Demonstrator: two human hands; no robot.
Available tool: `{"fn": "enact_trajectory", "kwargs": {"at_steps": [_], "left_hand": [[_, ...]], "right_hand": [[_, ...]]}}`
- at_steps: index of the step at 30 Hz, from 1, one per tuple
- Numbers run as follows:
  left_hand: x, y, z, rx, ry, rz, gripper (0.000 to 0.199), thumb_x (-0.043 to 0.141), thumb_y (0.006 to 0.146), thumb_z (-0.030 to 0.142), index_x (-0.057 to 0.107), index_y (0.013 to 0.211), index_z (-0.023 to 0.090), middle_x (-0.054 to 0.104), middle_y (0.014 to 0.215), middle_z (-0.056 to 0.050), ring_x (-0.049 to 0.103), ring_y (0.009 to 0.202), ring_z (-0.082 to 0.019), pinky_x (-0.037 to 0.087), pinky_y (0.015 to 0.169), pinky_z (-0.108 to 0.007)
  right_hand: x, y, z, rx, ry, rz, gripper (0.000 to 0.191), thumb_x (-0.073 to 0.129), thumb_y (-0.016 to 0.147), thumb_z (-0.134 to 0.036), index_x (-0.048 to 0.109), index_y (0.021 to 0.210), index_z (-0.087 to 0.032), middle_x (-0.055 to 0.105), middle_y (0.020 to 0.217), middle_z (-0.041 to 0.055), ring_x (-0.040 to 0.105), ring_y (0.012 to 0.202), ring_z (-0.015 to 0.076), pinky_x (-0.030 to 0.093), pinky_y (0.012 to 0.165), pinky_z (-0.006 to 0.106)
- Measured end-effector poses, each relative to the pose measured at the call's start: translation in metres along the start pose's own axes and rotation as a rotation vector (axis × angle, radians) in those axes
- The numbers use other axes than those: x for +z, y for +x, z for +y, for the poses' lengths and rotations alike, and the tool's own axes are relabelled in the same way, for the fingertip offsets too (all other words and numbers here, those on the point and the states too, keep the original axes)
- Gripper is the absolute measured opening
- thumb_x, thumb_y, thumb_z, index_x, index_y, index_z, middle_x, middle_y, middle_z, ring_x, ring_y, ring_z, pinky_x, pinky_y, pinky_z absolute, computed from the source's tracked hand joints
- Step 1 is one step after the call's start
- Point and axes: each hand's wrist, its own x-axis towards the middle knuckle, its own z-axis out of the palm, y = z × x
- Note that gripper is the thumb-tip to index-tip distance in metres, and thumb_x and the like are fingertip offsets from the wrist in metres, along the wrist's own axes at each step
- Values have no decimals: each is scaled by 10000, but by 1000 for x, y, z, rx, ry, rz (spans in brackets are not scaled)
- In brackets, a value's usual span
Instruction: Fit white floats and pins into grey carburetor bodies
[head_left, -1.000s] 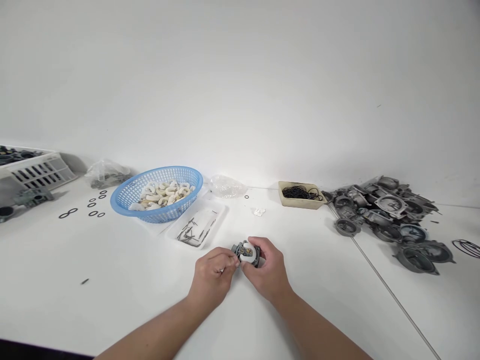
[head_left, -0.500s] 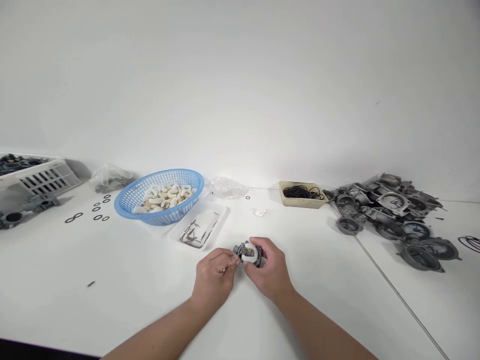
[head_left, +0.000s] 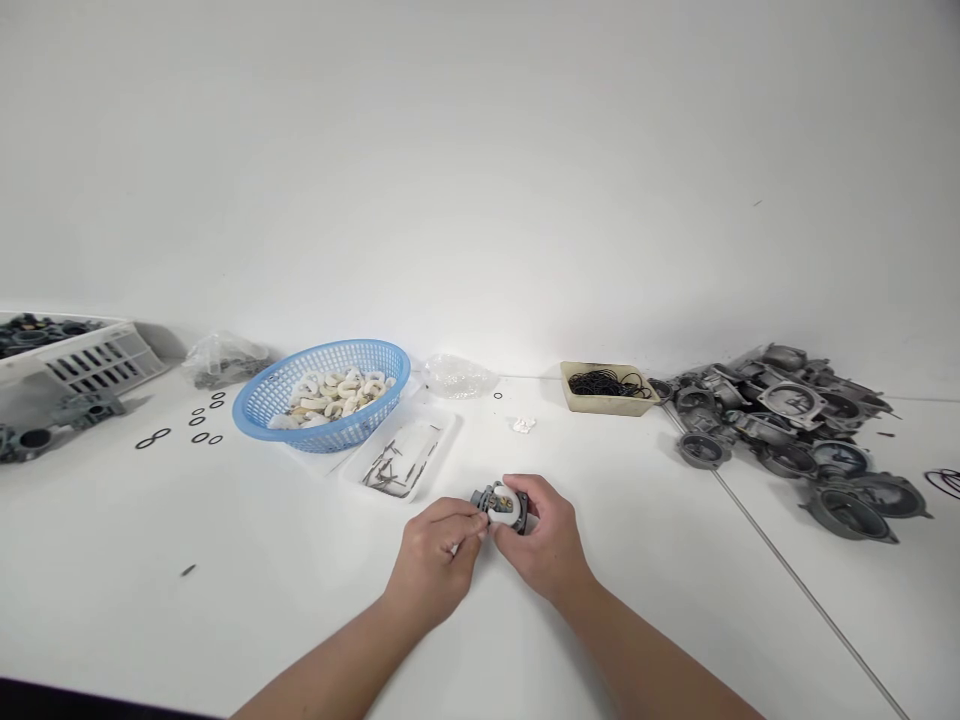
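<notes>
My right hand [head_left: 546, 535] grips a small grey metal carburetor body [head_left: 480, 497] from its right side, thumb in front and fingers behind. Seated in its upturned opening is a white U-shaped float [head_left: 505, 506], with brass-coloured parts showing inside the U. My left hand [head_left: 442, 550] is closed in a pinch against the body's left front edge, thumb and index finger pressed together. Whatever those fingertips hold is too small or hidden to make out. Just beyond the hands, a white tray [head_left: 450, 437] contains several thin metal pins [head_left: 388, 472].
A blue basket [head_left: 247, 410] of white floats stands behind the tray. Black rubber rings [head_left: 199, 437] lie to the left, near a white crate [head_left: 142, 355]. A cream box [head_left: 607, 404] holds black rings. Grey metal bowls [head_left: 787, 400] are heaped at right, beside a table seam.
The left fingertips have shifted slightly right and press closer against the carburetor's edge. The right hand keeps its grip. The whole view has shifted a little.
</notes>
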Motion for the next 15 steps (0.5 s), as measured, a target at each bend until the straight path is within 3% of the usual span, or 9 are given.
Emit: {"fn": "enact_trajectory", "kwargs": {"at_steps": [6, 10, 15], "left_hand": [[1, 3, 2, -25, 34, -23, 210, 523, 797, 88, 698, 769, 201, 689, 800, -46, 651, 724, -131, 555, 650, -245], [0, 7, 2, -117, -25, -43, 191, 557, 764, 78, 677, 693, 208, 677, 756, -25, 631, 724, -134, 534, 658, -261], [-5, 13, 1, -177, -124, -144, 184, 577, 762, 88, 684, 694, 222, 664, 749, -18, 607, 783, -141, 516, 708, -280]], "right_hand": [[-1, 1, -1, 7, 14, -10, 390, 617, 619, -169, 618, 1007, -210, 670, 963, 46, 646, 846, 228, 551, 737, 340], [-1, 1, 0, 13, 41, -23, 389, 624, 613, -165, 619, 999, -211, 668, 952, 41, 650, 831, 224, 554, 721, 334], [-2, 1, 2, -9, 40, -26, 392, 623, 613, -162, 618, 1002, -209, 662, 974, 46, 643, 861, 231, 548, 745, 347]]}}
